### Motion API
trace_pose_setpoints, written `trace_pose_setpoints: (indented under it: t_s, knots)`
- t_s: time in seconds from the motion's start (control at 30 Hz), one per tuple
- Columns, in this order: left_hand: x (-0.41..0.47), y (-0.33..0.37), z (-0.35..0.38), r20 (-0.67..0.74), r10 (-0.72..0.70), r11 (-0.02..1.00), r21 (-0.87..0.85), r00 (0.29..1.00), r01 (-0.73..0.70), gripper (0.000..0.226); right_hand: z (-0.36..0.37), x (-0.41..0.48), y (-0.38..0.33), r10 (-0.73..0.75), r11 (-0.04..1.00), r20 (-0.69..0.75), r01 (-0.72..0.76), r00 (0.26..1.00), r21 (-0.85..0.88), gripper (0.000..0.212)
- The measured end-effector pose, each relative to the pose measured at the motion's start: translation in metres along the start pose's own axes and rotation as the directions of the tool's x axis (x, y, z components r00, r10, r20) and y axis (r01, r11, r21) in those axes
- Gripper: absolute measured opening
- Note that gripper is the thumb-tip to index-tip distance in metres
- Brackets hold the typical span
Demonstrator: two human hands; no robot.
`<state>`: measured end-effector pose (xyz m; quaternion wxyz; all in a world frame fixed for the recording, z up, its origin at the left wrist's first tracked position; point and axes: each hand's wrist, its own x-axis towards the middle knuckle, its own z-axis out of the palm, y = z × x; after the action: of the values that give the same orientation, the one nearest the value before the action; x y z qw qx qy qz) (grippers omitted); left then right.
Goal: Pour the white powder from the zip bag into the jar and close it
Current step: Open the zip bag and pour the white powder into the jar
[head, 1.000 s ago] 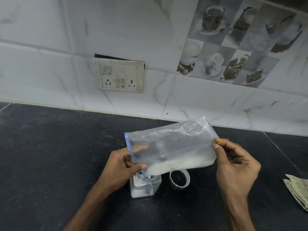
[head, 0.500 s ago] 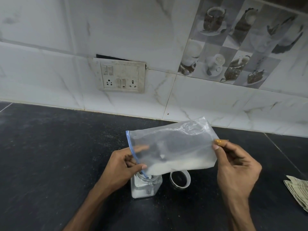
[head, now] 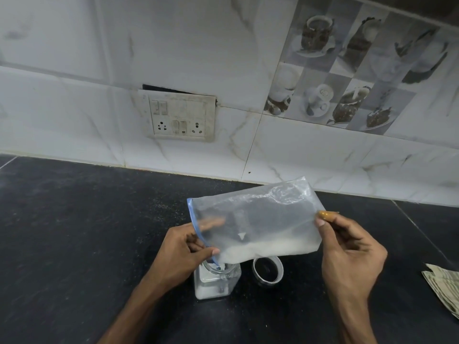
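Note:
A clear zip bag [head: 258, 217] with a blue zip strip hangs tilted over the counter, its mouth down at the left. White powder [head: 268, 250] lies along its lower edge. My left hand [head: 182, 252] pinches the bag's mouth corner right over the open glass jar [head: 216, 281], which holds some powder at the bottom. My right hand [head: 350, 254] pinches the bag's raised closed end. The jar's round lid [head: 268, 270] lies on the counter just right of the jar.
The black stone counter [head: 87, 232] runs back to a white tiled wall with a switch and socket plate [head: 180, 117]. A folded cloth or paper [head: 444, 286] lies at the right edge.
Both hands hold the bag nearly as before. The powder layer in the jar looks slightly higher.

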<state>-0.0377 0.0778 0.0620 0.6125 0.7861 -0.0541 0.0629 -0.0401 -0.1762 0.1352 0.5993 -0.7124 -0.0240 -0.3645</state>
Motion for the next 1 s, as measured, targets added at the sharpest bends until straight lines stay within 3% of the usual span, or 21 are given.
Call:
trace_pose_setpoints:
  t_s: [1.0]
  knots:
    - [-0.002,-0.0003,-0.0004,-0.016,0.001,1.0,0.026,1.0,-0.001,0.055,-0.0021,-0.0002,0.002,-0.001,1.0,0.002,0.001,1.0,0.019,0.024]
